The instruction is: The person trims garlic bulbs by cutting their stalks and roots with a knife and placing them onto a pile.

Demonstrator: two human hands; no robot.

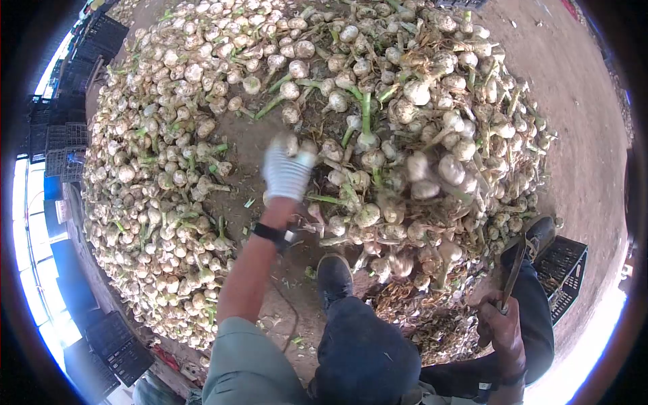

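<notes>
My left hand (289,169), in a white knitted glove, reaches over the bare strip of ground beside the garlic pile (405,108). Motion smears its fingers, so whether they hold a bulb is unclear. Low on the right, my bare right hand (503,327) is closed round the handle of a knife (516,273), its narrow blade pointing up and away from me. Several blurred garlic bulbs (424,188) show over the near part of the pile. Many bulbs there still carry green stalks and dry roots.
A second heap of garlic (162,175) with short stems spreads on the left. My shoe (335,275) stands between the heaps. Dry skins and trimmings (432,314) lie between my legs. A black crate (565,273) sits at right; more crates (116,344) line the left edge.
</notes>
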